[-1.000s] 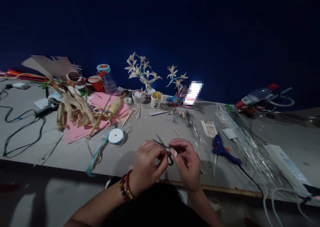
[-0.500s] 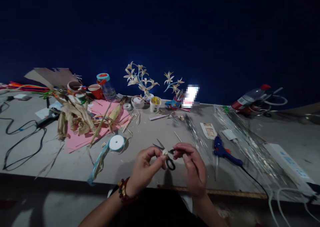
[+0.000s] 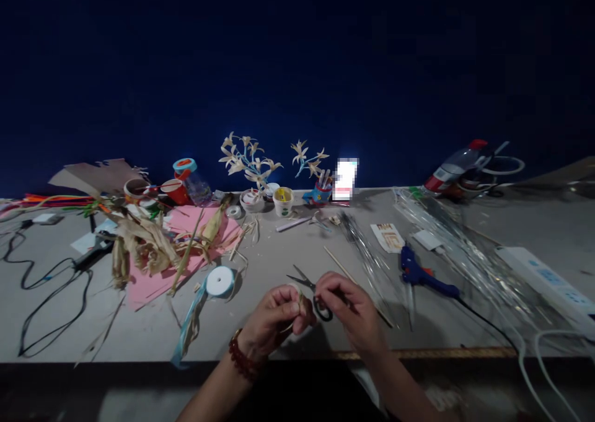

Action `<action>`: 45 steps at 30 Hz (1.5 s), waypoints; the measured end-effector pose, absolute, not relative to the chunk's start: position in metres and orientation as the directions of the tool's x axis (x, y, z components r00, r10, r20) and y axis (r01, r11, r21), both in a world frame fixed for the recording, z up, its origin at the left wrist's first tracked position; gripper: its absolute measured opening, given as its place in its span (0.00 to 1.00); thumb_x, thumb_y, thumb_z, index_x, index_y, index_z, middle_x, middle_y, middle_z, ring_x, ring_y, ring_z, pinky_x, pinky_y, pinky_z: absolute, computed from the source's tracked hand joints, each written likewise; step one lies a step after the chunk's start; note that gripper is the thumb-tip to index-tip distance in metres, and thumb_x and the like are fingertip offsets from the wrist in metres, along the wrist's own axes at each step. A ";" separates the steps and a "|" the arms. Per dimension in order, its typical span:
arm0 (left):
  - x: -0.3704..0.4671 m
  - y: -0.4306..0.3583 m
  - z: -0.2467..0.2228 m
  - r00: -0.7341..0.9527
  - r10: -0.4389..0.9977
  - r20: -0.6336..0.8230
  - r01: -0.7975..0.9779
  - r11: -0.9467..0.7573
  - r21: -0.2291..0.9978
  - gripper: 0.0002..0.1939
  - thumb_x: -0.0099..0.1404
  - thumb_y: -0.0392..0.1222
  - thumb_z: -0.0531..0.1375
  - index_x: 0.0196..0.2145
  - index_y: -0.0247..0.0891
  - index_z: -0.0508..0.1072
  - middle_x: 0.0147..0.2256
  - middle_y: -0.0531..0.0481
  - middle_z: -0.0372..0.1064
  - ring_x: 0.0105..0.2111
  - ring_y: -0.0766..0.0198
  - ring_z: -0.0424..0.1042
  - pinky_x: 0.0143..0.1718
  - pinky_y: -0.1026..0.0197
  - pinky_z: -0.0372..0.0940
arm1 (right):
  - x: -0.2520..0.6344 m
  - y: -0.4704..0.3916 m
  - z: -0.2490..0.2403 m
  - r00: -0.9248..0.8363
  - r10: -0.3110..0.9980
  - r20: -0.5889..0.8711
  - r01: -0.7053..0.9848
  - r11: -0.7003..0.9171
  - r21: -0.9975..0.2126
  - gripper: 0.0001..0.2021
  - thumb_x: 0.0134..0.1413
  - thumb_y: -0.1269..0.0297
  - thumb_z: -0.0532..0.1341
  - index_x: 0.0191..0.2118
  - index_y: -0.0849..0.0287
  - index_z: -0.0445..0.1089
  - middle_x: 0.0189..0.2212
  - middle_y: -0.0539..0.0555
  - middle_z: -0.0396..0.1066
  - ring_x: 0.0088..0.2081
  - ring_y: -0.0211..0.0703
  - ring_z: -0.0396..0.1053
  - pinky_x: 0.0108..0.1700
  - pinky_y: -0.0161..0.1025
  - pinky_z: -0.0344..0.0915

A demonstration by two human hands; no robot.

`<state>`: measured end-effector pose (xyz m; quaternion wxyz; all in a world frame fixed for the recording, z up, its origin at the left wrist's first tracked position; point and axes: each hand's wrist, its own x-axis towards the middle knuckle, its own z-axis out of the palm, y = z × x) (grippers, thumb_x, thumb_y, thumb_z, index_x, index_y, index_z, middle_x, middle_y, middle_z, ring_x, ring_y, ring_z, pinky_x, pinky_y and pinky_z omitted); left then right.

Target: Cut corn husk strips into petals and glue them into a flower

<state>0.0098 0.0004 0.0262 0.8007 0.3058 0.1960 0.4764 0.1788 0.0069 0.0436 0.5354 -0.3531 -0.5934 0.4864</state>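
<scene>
My left hand [image 3: 279, 313] is closed in a pinch on a small pale strip, apparently of dried husk [image 3: 300, 297]; most of it is hidden by the fingers. A little to its right, my right hand [image 3: 348, 304] has its thumb and fingertips drawn together, and whatever they may hold is too small to make out. Scissors [image 3: 304, 279] with black handles lie on the table just beyond and between both hands, blades parted. Past the right hand lies a thin stick [image 3: 341, 264], partly covered by that hand.
On the left are a ribbon spool [image 3: 219, 281], pink paper [image 3: 139, 290] and dried husks [image 3: 149, 242]. Husk flowers [image 3: 248, 162] stand behind small tubs [image 3: 282, 205]. To the right lie thin wires [image 3: 365, 248], a blue glue gun [image 3: 425, 277] and a power strip [image 3: 548, 279].
The right fingers have closed from a looser, spread pose. A round white end visible at the left fingertips has turned out of sight. The camera view has shifted slightly.
</scene>
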 end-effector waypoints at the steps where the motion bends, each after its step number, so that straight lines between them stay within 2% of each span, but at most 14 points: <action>1: 0.009 0.002 0.024 0.493 0.870 -0.025 -0.622 0.373 0.688 0.16 0.56 0.48 0.71 0.24 0.33 0.73 0.14 0.55 0.63 0.20 0.68 0.62 0.34 0.61 0.62 | 0.178 0.007 0.045 -0.215 0.930 0.297 -0.099 0.282 -0.954 0.08 0.61 0.60 0.63 0.33 0.57 0.74 0.30 0.52 0.69 0.32 0.41 0.68 0.34 0.37 0.65; 5: 0.006 0.006 0.017 0.561 0.826 -0.062 -0.527 0.414 0.742 0.23 0.54 0.53 0.72 0.19 0.34 0.70 0.13 0.56 0.61 0.18 0.71 0.59 0.27 0.65 0.56 | 0.172 0.007 0.049 -0.265 0.913 0.311 -0.114 0.290 -0.950 0.07 0.56 0.59 0.66 0.38 0.55 0.76 0.33 0.53 0.69 0.36 0.44 0.69 0.38 0.40 0.67; 8: 0.003 0.008 0.015 0.601 0.796 -0.074 -0.484 0.435 0.759 0.25 0.52 0.56 0.72 0.18 0.33 0.69 0.12 0.56 0.60 0.16 0.72 0.57 0.24 0.66 0.53 | 0.169 0.007 0.047 -0.279 0.914 0.295 -0.167 0.257 -0.952 0.09 0.53 0.56 0.68 0.36 0.54 0.77 0.32 0.52 0.69 0.35 0.44 0.69 0.39 0.41 0.68; 13: 0.002 0.010 0.015 0.646 0.757 -0.092 -0.442 0.470 0.764 0.25 0.51 0.57 0.72 0.18 0.33 0.69 0.12 0.55 0.61 0.14 0.73 0.57 0.21 0.67 0.51 | 0.166 0.005 0.046 -0.274 0.946 0.173 -0.245 0.105 -0.964 0.13 0.49 0.51 0.71 0.33 0.55 0.77 0.31 0.51 0.67 0.33 0.43 0.68 0.37 0.41 0.67; 16: 0.004 0.010 0.015 0.655 0.750 -0.092 -0.439 0.476 0.762 0.25 0.51 0.57 0.72 0.18 0.33 0.69 0.12 0.55 0.60 0.14 0.73 0.56 0.22 0.66 0.52 | 0.164 0.003 0.047 -0.279 0.950 0.141 -0.268 0.064 -0.961 0.13 0.49 0.50 0.71 0.30 0.55 0.76 0.30 0.51 0.66 0.33 0.43 0.67 0.38 0.41 0.67; 23: 0.006 0.009 0.009 0.629 0.771 -0.098 -0.460 0.471 0.753 0.23 0.51 0.56 0.72 0.23 0.34 0.70 0.12 0.57 0.61 0.13 0.72 0.57 0.22 0.67 0.53 | 0.162 0.003 0.044 -0.269 0.953 0.140 -0.288 0.059 -0.956 0.13 0.50 0.53 0.71 0.27 0.56 0.73 0.29 0.49 0.64 0.32 0.42 0.66 0.38 0.40 0.65; 26: 0.007 0.009 0.008 0.588 0.803 -0.097 -0.481 0.444 0.756 0.22 0.52 0.54 0.72 0.25 0.34 0.69 0.14 0.56 0.64 0.14 0.72 0.60 0.23 0.67 0.54 | 0.165 0.004 0.045 -0.238 0.949 0.207 -0.240 0.149 -0.959 0.12 0.52 0.54 0.70 0.27 0.56 0.72 0.29 0.50 0.66 0.33 0.43 0.67 0.38 0.41 0.66; 30: 0.009 0.005 0.015 0.382 0.923 -0.055 -0.475 0.248 0.844 0.16 0.56 0.48 0.71 0.28 0.35 0.71 0.23 0.53 0.71 0.21 0.69 0.69 0.29 0.65 0.61 | 0.168 0.007 0.047 -0.174 0.927 0.333 -0.099 0.320 -0.942 0.07 0.55 0.61 0.67 0.28 0.55 0.72 0.26 0.50 0.67 0.33 0.45 0.68 0.39 0.42 0.67; 33: 0.009 0.001 0.021 0.214 0.974 0.079 -0.328 -0.005 0.945 0.12 0.62 0.47 0.67 0.30 0.35 0.73 0.27 0.50 0.72 0.28 0.64 0.72 0.34 0.62 0.65 | 0.168 0.008 0.047 -0.121 0.914 0.387 -0.001 0.390 -0.921 0.05 0.55 0.65 0.66 0.29 0.55 0.73 0.26 0.51 0.69 0.33 0.45 0.69 0.38 0.42 0.67; 37: 0.010 -0.002 0.023 0.098 0.955 0.279 -0.159 -0.262 0.952 0.08 0.66 0.42 0.63 0.31 0.36 0.74 0.28 0.50 0.71 0.32 0.63 0.70 0.36 0.61 0.65 | 0.166 0.008 0.047 -0.092 0.895 0.436 0.040 0.441 -0.897 0.02 0.55 0.68 0.66 0.31 0.55 0.75 0.28 0.53 0.73 0.34 0.45 0.72 0.36 0.41 0.69; 42: 0.012 -0.004 0.016 0.035 0.950 0.312 -0.091 -0.308 0.947 0.07 0.68 0.41 0.61 0.32 0.37 0.74 0.29 0.49 0.71 0.33 0.62 0.70 0.37 0.60 0.66 | 0.167 0.007 0.046 -0.113 0.865 0.488 0.129 0.500 -0.856 0.04 0.56 0.70 0.66 0.37 0.55 0.76 0.31 0.53 0.74 0.33 0.43 0.72 0.35 0.38 0.70; 45: 0.011 -0.004 0.015 0.046 0.949 0.311 -0.102 -0.305 0.947 0.08 0.69 0.41 0.60 0.32 0.37 0.73 0.29 0.49 0.71 0.34 0.61 0.71 0.39 0.59 0.66 | 0.170 0.007 0.045 -0.141 0.890 0.433 0.107 0.449 -0.887 0.05 0.57 0.67 0.66 0.40 0.55 0.76 0.34 0.54 0.74 0.33 0.43 0.72 0.36 0.39 0.70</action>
